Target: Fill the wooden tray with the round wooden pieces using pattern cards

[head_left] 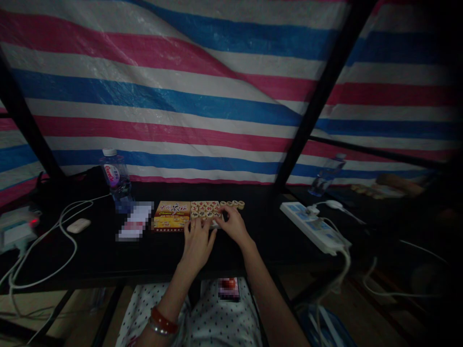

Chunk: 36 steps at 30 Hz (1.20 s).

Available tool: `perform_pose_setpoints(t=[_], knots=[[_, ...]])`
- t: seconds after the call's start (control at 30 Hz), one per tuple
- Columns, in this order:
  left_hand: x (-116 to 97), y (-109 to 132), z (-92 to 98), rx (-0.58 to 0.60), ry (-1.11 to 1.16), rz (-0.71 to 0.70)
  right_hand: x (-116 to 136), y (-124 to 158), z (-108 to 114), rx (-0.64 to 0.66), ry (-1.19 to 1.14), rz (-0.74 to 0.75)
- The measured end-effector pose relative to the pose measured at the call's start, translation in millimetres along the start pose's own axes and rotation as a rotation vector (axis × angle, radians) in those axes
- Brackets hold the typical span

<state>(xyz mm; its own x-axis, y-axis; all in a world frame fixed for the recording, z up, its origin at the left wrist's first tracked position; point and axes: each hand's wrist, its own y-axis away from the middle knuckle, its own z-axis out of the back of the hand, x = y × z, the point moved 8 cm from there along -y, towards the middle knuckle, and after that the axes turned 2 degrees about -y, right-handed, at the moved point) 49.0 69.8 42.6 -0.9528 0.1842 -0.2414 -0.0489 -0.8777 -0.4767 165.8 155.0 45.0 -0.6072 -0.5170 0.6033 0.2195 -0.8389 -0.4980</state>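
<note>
A tray of round Chinese chess pieces [204,208], marked in red and dark characters, lies on the black table beside a yellow and red Chinese chess box [171,217]. My left hand [198,241] rests at the tray's near edge, fingers stretched out and touching the front row. Over the tray's right end, my right hand [234,224] bends its thumb and index finger together around a chess piece, which the fingers partly hide. Behind that hand, a short row of loose chess pieces [235,204] reaches out to the right.
Left of the box are a blurred-out card [135,221], a water bottle [117,183], a pale small case [78,225] and looped white cable. A white power strip [314,226] with plugs lies right. Another bottle [327,174] and a person's hand [396,183] appear farther right.
</note>
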Motion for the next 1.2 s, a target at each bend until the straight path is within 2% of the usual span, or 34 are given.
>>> perform_pose_setpoints(t=[0.13,0.23,0.4,0.57,0.67,0.8,0.9,1.0,1.1,1.2], knots=[[1.6,0.0,-0.7,0.001,0.002,0.012,-4.4,-2.9,10.8,-0.126,-0.023,-0.016],[2.7,0.0,-2.5,0.008,0.008,0.015,-18.6,-6.6,22.9,-0.165,0.094,-0.095],[3.0,0.9,-4.4,0.023,0.0,0.02,-55.7,-21.3,40.3,-0.065,0.371,-0.146],[2.5,1.5,-5.2,0.021,0.009,0.033,-91.6,-33.3,31.6,0.102,0.335,-0.183],[2.3,2.1,-2.9,0.012,0.036,0.026,-100.3,-33.2,28.7,0.085,0.294,-0.213],[12.6,6.1,9.9,-0.05,0.075,0.063,-98.3,-28.9,34.7,0.006,0.244,-0.186],[29.1,10.6,20.8,-0.109,0.083,0.137,-99.4,-24.5,38.8,0.016,0.256,-0.242],[42.4,13.3,23.9,-0.136,0.065,0.188,-94.6,-21.2,44.0,0.039,0.314,-0.308],[45.7,14.0,20.3,-0.132,0.036,0.197,-75.3,-17.9,55.1,-0.024,0.376,-0.334],[41.8,14.4,17.4,-0.117,0.022,0.186,-41.4,-12.2,57.0,-0.091,0.281,-0.298]])
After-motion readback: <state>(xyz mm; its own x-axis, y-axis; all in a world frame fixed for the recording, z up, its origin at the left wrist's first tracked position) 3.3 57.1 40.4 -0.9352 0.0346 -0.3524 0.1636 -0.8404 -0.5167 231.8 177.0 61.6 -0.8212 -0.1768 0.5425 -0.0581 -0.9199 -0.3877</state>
